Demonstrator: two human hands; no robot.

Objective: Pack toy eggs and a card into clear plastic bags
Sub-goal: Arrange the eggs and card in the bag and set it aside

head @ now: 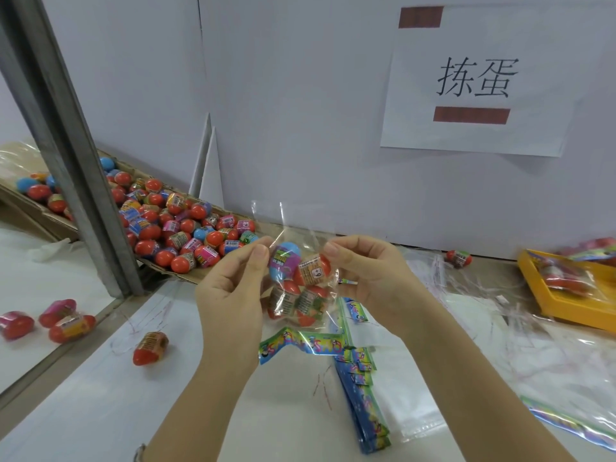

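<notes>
A clear plastic bag (283, 218) hangs in mid-air between my hands, above the white table. It holds several toy eggs, a blue one (285, 261) on top and red ones below. My left hand (230, 288) pinches the bag's left side with thumb and forefinger. My right hand (370, 275) pinches its right side the same way. The bag's mouth stands open upward. A colourful card (300, 345) lies flat on the table just under the bag. A fanned stack of such cards (360, 388) lies to its right.
A cardboard tray (186, 276) heaped with red and blue eggs slopes along the back left. A metal post (76, 161) stands at left. Loose eggs (151, 348) lie on the table. Empty clear bags (500, 311) spread at right, beside a yellow tray (540, 295) with packed bags.
</notes>
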